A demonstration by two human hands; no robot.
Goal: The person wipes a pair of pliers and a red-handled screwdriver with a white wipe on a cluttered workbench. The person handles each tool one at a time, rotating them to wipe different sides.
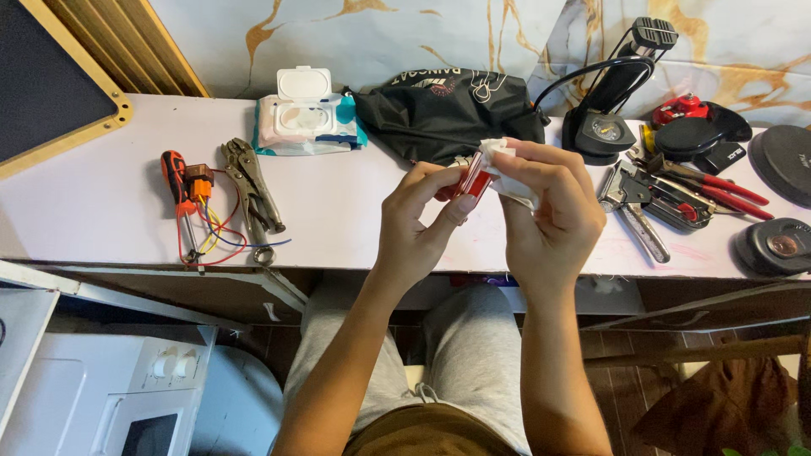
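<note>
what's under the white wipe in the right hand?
The right hand presses the white wipe over the top of a small red piece, which the left hand also holds. The piece's covered end cannot be seen.

- Single view only, head-worn, looking steeply down from above the seated person.
- Faces the wall; desk (pixel 110 203) spans the upper half of the frame, lap the lower centre.
- Close range: forearms enter from the bottom edge.
</note>
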